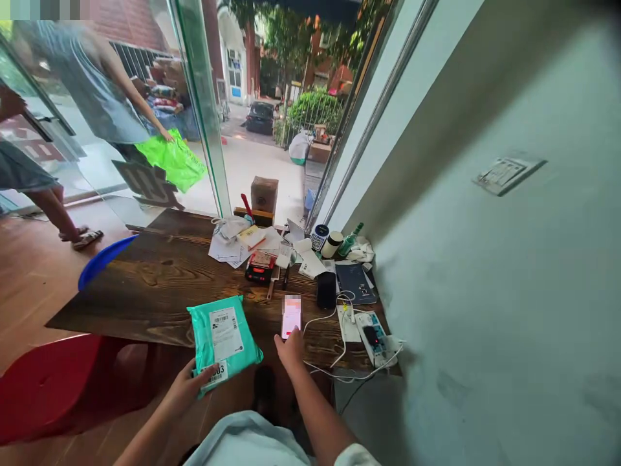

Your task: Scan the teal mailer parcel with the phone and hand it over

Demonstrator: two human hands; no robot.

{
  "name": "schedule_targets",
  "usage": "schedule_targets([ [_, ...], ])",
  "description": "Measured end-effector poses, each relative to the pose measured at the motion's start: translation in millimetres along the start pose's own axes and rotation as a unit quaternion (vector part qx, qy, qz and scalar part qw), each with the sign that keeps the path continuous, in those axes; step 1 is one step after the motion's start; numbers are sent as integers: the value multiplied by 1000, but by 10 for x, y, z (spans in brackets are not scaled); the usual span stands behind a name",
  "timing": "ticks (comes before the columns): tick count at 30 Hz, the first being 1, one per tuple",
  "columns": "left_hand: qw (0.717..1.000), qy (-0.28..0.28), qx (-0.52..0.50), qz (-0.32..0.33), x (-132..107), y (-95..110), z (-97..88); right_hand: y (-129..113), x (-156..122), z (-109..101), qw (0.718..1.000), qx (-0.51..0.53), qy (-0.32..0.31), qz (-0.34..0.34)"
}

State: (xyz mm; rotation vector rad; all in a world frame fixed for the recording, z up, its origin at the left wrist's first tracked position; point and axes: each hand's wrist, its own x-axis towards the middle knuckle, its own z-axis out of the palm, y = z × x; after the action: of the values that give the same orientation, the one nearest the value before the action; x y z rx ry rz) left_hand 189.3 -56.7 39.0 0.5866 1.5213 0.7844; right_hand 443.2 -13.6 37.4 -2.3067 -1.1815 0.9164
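My left hand grips the near edge of a teal mailing bag with white barcode labels; the bag rests partly on the dark wooden table and overhangs its front edge. My right hand reaches to the lit phone lying flat on the table, with a fingertip at the phone's near end and the other fingers curled. Nothing is held in that hand.
Papers, a small red-and-black scale, a black device, a dark booklet, a power strip with white cables and bottles crowd the far right. A blue lid and red stool sit left. Other people stand behind the glass door, one holding a green bag.
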Motion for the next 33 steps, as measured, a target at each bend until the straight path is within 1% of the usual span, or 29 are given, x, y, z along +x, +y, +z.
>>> schedule_targets([
  [2,999,9,-21,-35,163,-38,103,67,184,7,995,-99,14,17],
  [5,996,23,-38,-73,300,-14,247,141,325,52,987,-162,13,13],
  [7,996,40,2,-81,340,35,328,168,364,83,983,-180,14,14],
  [9,993,60,63,-81,357,85,375,181,384,97,982,-189,15,15],
  [11,985,89,128,-78,362,117,375,186,400,90,982,-189,17,15],
  [12,979,114,154,-76,363,123,360,186,408,80,982,-188,18,15],
  [13,967,148,194,-68,365,123,338,183,416,66,982,-186,20,18],
  [14,950,184,249,-50,367,116,314,177,423,51,983,-183,21,23],
  [15,924,213,316,-18,372,103,289,169,429,35,983,-181,23,29],
  [16,893,225,388,29,379,84,269,159,433,20,983,-178,25,35],
  [17,856,218,460,87,390,62,254,147,435,9,983,-176,27,40],
  [18,819,194,520,145,403,38,246,134,435,0,983,-174,27,45],
  [19,789,160,560,195,418,17,247,123,433,-5,983,-172,26,49],
  [20,771,126,581,227,432,0,256,113,431,-6,984,-171,25,52],
  [21,759,98,597,242,446,-9,273,106,429,-6,984,-170,25,54],
  [23,743,61,626,229,462,-1,324,108,428,-8,984,-167,26,56],
  [25,720,37,666,194,459,37,384,134,432,-22,987,-151,25,52],
  [27,695,20,700,166,444,86,435,190,431,-54,993,-106,14,50],
  [28,684,13,712,159,436,106,452,228,424,-77,997,-66,2,48],
  [30,670,-4,725,159,429,128,472,314,389,-135,997,59,-39,37],
  [31,665,-11,729,163,430,129,477,354,359,-171,987,140,-68,25],
  [32,659,-21,733,166,435,124,480,388,322,-214,969,226,-99,8],
  [33,653,-31,737,170,443,116,483,412,277,-264,943,306,-133,-10],
])
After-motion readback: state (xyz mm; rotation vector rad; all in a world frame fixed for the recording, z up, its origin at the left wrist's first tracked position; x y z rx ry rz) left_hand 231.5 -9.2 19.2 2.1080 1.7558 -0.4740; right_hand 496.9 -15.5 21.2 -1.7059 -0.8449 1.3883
